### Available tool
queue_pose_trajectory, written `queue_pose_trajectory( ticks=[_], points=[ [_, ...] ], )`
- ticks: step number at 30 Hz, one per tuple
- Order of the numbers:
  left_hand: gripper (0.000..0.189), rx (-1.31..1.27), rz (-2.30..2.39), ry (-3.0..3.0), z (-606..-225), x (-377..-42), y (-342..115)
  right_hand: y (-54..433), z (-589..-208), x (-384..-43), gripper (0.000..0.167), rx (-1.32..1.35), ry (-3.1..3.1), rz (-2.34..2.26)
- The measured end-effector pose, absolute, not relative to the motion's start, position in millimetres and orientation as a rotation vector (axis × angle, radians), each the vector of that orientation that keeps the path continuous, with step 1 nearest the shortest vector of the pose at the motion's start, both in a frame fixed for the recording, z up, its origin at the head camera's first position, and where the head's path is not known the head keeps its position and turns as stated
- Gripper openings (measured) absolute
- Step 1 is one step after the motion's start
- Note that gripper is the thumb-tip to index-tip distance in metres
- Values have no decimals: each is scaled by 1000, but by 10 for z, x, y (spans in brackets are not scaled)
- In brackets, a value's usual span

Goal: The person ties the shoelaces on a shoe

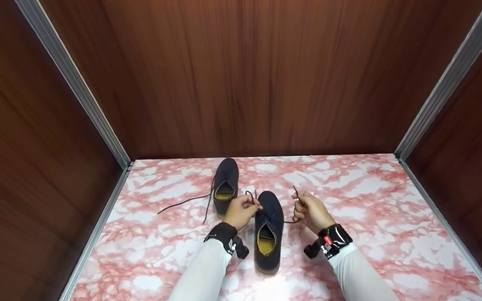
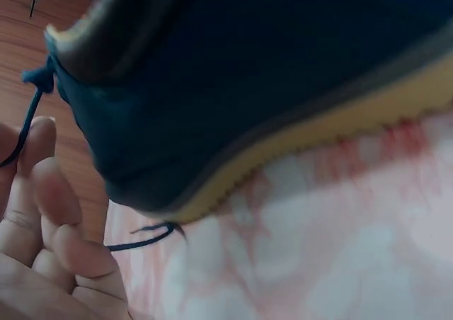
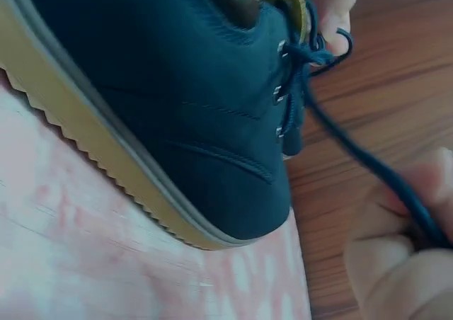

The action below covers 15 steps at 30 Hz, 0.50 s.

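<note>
My left hand (image 1: 240, 211) and right hand (image 1: 313, 212) both grip the lace (image 3: 379, 167) (likely light, soft and limp, so best pinched close to the knot (image 3: 309, 55)) of the shoe (image 1: 269, 230) midway between the bench's (image 1: 375, 238) left and right edges

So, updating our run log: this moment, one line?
left hand: pinches lace; right hand: grips lace; near shoe: between hands; far shoe: laces loose

White sleeves (image 1: 202, 271), black wristbands (image 1: 222, 235)

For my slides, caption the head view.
Left grip and right grip hold the laces of the nearer dark shoe; another shoe stands farther back and left.
</note>
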State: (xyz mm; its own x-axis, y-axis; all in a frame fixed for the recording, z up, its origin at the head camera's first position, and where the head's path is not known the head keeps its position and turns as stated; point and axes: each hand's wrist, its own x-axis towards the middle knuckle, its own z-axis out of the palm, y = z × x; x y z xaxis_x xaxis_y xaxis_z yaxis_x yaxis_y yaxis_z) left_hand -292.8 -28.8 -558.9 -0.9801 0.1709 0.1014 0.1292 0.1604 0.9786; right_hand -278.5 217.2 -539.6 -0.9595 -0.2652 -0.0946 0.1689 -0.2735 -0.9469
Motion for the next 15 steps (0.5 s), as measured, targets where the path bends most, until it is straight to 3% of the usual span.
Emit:
queue_pose_trajectory(
  ticks=[8, 15],
  points=[
    [13, 280, 2111, 2236, -5502, -2915, -224, 2187, -5398, -2791, 44, -432, 1874, -2124],
    [19, 231, 2164, 2109, -5490, -2925, -227, 2124, -5386, -2766, 37, -328, 1824, -2322]
  ],
)
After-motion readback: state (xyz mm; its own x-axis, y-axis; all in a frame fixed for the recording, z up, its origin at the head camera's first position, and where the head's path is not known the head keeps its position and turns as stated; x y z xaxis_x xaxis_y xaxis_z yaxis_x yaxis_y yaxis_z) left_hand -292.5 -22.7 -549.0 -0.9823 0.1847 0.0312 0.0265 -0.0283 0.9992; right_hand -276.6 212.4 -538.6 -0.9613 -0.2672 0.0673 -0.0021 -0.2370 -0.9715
